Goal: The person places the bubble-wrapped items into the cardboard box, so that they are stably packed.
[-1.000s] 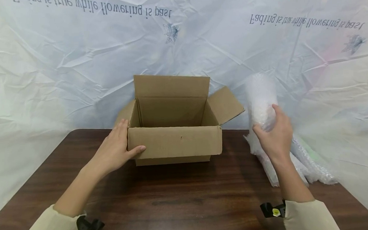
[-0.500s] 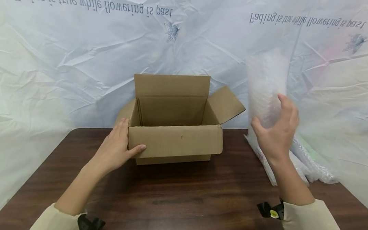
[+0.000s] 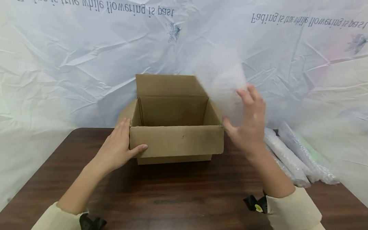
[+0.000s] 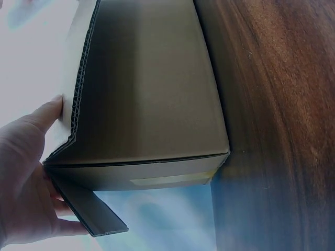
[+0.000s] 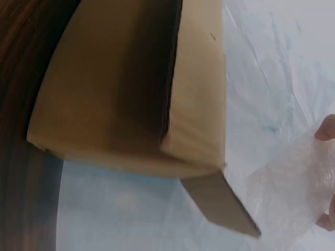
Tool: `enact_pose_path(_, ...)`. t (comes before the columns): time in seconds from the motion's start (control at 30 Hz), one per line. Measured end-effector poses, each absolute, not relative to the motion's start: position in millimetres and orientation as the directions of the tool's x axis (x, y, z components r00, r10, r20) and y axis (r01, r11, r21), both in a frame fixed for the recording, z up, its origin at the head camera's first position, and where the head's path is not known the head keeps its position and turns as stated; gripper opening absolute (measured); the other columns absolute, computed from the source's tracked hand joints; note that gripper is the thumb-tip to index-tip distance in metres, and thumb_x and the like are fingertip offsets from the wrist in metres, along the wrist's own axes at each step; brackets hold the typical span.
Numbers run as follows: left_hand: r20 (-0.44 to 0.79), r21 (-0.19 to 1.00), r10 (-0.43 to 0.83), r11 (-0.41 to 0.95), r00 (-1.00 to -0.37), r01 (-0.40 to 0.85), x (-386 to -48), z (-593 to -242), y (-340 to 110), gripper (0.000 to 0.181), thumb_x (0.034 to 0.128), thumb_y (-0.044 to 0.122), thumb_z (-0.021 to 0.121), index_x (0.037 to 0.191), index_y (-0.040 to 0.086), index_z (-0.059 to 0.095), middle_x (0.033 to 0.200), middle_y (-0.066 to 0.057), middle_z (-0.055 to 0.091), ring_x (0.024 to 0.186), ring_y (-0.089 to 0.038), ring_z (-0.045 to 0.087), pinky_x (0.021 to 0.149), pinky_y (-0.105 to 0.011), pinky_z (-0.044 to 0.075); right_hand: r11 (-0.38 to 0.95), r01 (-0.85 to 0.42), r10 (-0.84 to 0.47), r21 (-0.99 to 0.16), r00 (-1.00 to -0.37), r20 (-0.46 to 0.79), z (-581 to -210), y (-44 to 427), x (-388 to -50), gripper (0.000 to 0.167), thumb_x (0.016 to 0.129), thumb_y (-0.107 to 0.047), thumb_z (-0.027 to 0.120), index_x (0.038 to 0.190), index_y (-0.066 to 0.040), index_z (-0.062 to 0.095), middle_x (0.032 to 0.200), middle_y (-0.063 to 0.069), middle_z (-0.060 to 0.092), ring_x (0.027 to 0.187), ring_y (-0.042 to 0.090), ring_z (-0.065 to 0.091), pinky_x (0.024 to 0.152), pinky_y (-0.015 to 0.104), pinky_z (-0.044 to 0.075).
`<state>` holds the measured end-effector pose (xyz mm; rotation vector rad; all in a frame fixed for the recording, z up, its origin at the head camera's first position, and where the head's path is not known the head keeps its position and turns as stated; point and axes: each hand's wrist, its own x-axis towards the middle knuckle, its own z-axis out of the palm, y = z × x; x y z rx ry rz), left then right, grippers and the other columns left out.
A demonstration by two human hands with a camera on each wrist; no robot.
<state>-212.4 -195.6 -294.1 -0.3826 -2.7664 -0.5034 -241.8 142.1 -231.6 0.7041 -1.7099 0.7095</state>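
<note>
An open cardboard box (image 3: 176, 140) stands near the back of the table, its front flap folded down over its front wall. My left hand (image 3: 116, 148) holds the box's left front corner, with the thumb on the front flap and the fingers along the left side. In the left wrist view the fingers pass behind a side flap (image 4: 91, 206). My right hand (image 3: 248, 124) grips a translucent bubble-wrap bundle (image 3: 224, 79), blurred and tilted, in front of the box's right flap. Whether anything is inside the bundle cannot be made out. The right wrist view shows the bundle (image 5: 288, 193) beside the box.
Several more bubble-wrapped rolls (image 3: 290, 157) lie at the table's right edge. A wrinkled white cloth (image 3: 81, 62) with upside-down lettering hangs behind the brown wooden table (image 3: 167, 203). Black straps (image 3: 255, 204) sit at both wrists.
My right hand has lifted the bubble-wrap bundle off the pile and carried it left to the box's right side, uncovering the rolls beneath. The left hand stays at the box corner.
</note>
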Motion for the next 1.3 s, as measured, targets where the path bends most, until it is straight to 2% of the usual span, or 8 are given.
enact_pose_path(0.17,0.336,0.300,0.206,0.902,-0.919,0.311,-214,-294,-195,0.104,0.0852,0.061,0.050,0.143,-0.010,0.002,0.147,-0.031,0.008,0.136,-0.042,0.008,0.104,-0.059,0.017,0.629,-0.777,-0.229,0.001,-0.184,0.956,-235,124,-248,0.077,0.059,0.007,0.074,0.125,-0.013,0.041,0.137,0.018,0.036,0.115,0.039,0.038,0.088,0.050,0.038)
enact_pose_path(0.33,0.338,0.296,0.210,0.902,-0.917,0.316,-215,-294,-195,0.104,0.0854,0.061,0.050,0.143,-0.010,0.002,0.147,-0.031,0.008,0.136,-0.042,0.008,0.104,-0.059,0.017,0.615,-0.780,-0.329,0.117,-0.118,0.937,-239,109,-257,0.077,0.059,0.006,0.075,0.124,-0.012,0.040,0.134,0.021,0.038,0.120,0.040,0.037,0.093,0.052,0.036)
enact_pose_path(0.47,0.333,0.294,0.213,0.902,-0.918,0.316,-216,-295,-195,0.104,0.0852,0.061,0.050,0.144,-0.010,0.001,0.147,-0.031,0.008,0.136,-0.042,0.008,0.104,-0.059,0.018,0.607,-0.770,-0.414,0.194,-0.098,0.905,-240,104,-262,0.074,0.061,0.003,0.074,0.125,-0.013,0.039,0.133,0.023,0.038,0.121,0.042,0.036,0.095,0.052,0.034)
enact_pose_path(0.73,0.336,0.293,0.212,0.903,-0.918,0.316,-219,-294,-197,0.105,0.0845,0.063,0.049,0.144,-0.009,0.001,0.148,-0.030,0.008,0.136,-0.042,0.008,0.103,-0.060,0.018,0.573,-0.743,-0.617,0.347,-0.113,0.779,-243,99,-271,0.067,0.065,-0.003,0.067,0.126,-0.012,0.043,0.134,0.021,0.040,0.117,0.042,0.039,0.099,0.050,0.032)
enact_pose_path(0.93,0.332,0.296,0.206,0.904,-0.921,0.309,-220,-294,-198,0.105,0.0840,0.064,0.049,0.144,-0.010,0.002,0.148,-0.030,0.008,0.136,-0.041,0.008,0.103,-0.060,0.018,0.548,-0.708,-0.705,0.444,-0.106,0.701,-247,91,-274,0.059,0.067,-0.002,0.060,0.124,-0.012,0.047,0.135,0.016,0.042,0.118,0.036,0.040,0.098,0.051,0.034)
enact_pose_path(1.17,0.335,0.290,0.203,0.907,-0.920,0.306,-221,-293,-199,0.105,0.0843,0.063,0.050,0.143,-0.010,0.003,0.147,-0.031,0.009,0.136,-0.042,0.009,0.102,-0.061,0.019,0.570,-0.635,-0.768,0.522,-0.185,0.614,-243,86,-269,0.057,0.074,-0.005,0.061,0.129,-0.016,0.049,0.141,0.011,0.038,0.128,0.033,0.033,0.103,0.055,0.026)
enact_pose_path(1.3,0.341,0.287,0.205,0.907,-0.917,0.309,-222,-293,-199,0.105,0.0846,0.061,0.051,0.143,-0.011,0.003,0.147,-0.031,0.009,0.135,-0.042,0.009,0.103,-0.060,0.019,0.615,-0.577,-0.754,0.537,-0.230,0.616,-240,83,-266,0.057,0.076,-0.010,0.062,0.130,-0.018,0.049,0.142,0.007,0.039,0.125,0.033,0.036,0.097,0.055,0.033)
